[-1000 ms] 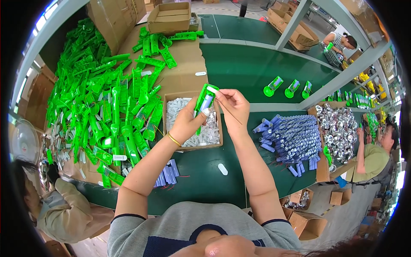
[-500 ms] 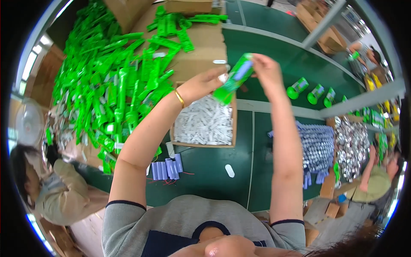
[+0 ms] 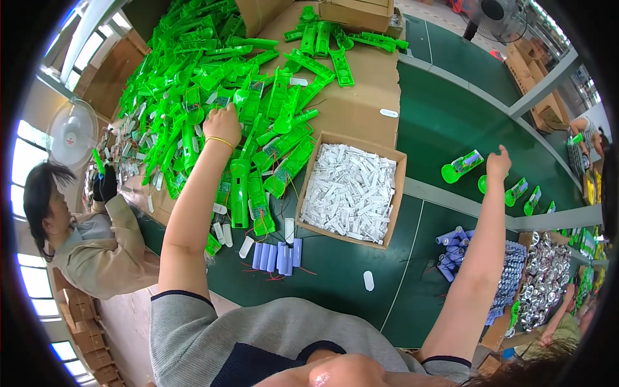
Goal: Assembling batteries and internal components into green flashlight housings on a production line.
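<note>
My left hand (image 3: 222, 124) reaches into a large heap of green plastic flashlight-like housings (image 3: 240, 187), some with circuit boards and wires. Its bent fingers close on a green housing (image 3: 223, 101) whose lower part is hidden by the hand. My right hand (image 3: 498, 162) is stretched out over the green belt with its fingers apart, holding nothing. Just left of it lies a green housing with a lilac cell inside (image 3: 463, 166). More such housings (image 3: 516, 191) lie in a row along the belt, one partly covered by the right hand.
A cardboard box (image 3: 309, 222) of small white strips stands between my arms. Several lilac cells (image 3: 277, 257) and a white oval piece (image 3: 369, 280) lie nearer me. At right are stacked cells (image 3: 509, 271) and silvery cups (image 3: 545, 277). A co-worker (image 3: 84, 238) sits at left.
The green housing that was between both hands has left them. My left hand has moved left into the heap, my right hand outward over the belt. The view has shifted.
</note>
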A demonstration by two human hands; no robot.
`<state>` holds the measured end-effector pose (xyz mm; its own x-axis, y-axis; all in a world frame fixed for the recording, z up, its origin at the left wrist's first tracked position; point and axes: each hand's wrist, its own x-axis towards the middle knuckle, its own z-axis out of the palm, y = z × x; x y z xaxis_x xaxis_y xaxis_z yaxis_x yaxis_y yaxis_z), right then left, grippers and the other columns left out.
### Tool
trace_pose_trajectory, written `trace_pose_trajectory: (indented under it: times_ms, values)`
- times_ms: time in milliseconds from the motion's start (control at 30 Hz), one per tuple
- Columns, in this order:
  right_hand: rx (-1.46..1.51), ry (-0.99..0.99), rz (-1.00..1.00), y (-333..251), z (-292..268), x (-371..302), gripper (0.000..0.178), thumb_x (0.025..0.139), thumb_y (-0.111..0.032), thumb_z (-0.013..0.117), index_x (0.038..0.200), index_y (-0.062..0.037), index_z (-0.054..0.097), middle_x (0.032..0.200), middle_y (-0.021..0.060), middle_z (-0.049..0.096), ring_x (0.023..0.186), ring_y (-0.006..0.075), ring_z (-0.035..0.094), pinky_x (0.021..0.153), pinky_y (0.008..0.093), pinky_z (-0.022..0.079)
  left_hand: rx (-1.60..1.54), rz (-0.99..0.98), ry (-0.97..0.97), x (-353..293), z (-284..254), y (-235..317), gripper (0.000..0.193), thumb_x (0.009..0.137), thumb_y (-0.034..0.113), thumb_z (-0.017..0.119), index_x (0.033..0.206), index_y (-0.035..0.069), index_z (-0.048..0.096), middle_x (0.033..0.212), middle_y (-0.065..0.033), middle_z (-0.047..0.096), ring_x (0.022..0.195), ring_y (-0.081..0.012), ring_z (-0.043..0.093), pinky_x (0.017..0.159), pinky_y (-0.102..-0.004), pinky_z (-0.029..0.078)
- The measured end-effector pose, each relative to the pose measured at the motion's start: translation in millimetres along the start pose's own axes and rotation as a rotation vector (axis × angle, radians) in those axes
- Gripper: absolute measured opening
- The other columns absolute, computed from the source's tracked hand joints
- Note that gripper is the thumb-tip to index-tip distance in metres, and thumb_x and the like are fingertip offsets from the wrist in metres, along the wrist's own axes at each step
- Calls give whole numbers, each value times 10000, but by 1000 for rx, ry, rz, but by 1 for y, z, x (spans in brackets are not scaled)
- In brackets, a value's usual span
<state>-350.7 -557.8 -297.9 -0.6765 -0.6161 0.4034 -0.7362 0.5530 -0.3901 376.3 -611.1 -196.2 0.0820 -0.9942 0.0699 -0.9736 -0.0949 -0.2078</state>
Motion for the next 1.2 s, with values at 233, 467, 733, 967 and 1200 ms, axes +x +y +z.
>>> trace_pose_trajectory:
  times_ms: [233, 467, 733, 967, 1200]
  values:
    - [426, 211, -526, -199, -108, -110, 374, 784, -41, 601, 1153, -74, 651, 1065, 157, 653, 1044, 351, 596, 948, 448, 466, -579, 93, 102, 19, 23, -73, 543, 789, 230, 678, 1295, 51, 593, 1120, -241, 673, 1044, -386, 651, 904, -453, 523]
    - [986, -496, -779, -319, -141, -253, 416, 878, -166, 695, 1270, -84, 583, 1243, 143, 579, 1083, 278, 606, 884, 366, 529, -399, 320, 109, -53, -38, -59, 416, 828, 61, 578, 1239, 82, 640, 1055, -204, 677, 1003, -393, 612, 876, -467, 502]
    - [800, -619, -911, -397, -155, -365, 635, 834, -279, 743, 1349, 3, 503, 1343, 210, 520, 1222, 376, 526, 1024, 429, 446, -398, 721, 375, -123, -77, -44, 439, 732, -64, 594, 1149, 65, 636, 1040, -113, 680, 1055, -301, 619, 899, -425, 489]
    - [1072, -913, -421, -396, -166, -375, 384, 927, -335, 657, 1147, -21, 659, 990, 135, 699, 877, 235, 679, 735, 349, 530, -653, 562, 745, -154, -78, -48, 615, 816, 43, 636, 1404, 29, 456, 1310, -175, 547, 1287, -355, 461, 1035, -454, 407]
    - [1431, -1554, -137, -361, -213, -393, 495, 986, -442, 575, 1266, -34, 579, 1046, 42, 664, 896, 140, 663, 768, 292, 532, -2106, 443, -368, -195, -72, -18, 624, 1044, 370, 439, 1534, 46, 229, 1365, -167, 529, 1183, -255, 564, 928, -368, 496]
